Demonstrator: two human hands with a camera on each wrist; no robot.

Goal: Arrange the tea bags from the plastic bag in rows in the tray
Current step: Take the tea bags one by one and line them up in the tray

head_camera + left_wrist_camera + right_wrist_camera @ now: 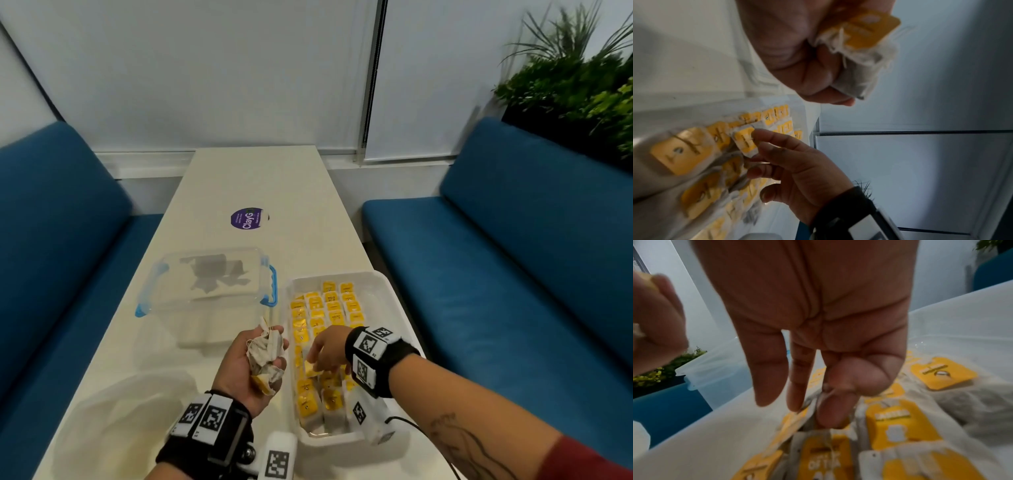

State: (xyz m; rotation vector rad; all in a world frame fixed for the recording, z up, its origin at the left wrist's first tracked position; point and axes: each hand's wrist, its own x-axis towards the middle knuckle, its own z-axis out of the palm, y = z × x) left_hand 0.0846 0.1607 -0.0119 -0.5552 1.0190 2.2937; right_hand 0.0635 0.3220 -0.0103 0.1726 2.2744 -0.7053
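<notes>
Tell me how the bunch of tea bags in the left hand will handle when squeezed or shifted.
The tea bags look crumpled in the left hand, so probably soft and floppy. Several fit in one palm, so likely light. Loose yellow tags stick out, so one may slip free.

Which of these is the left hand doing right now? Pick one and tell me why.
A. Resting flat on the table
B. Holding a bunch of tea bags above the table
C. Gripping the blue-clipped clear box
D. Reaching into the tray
B: the left hand is cupped palm-up around a bunch of tea bags beside the tray, while the right hand places one tea bag in the tray.
</notes>
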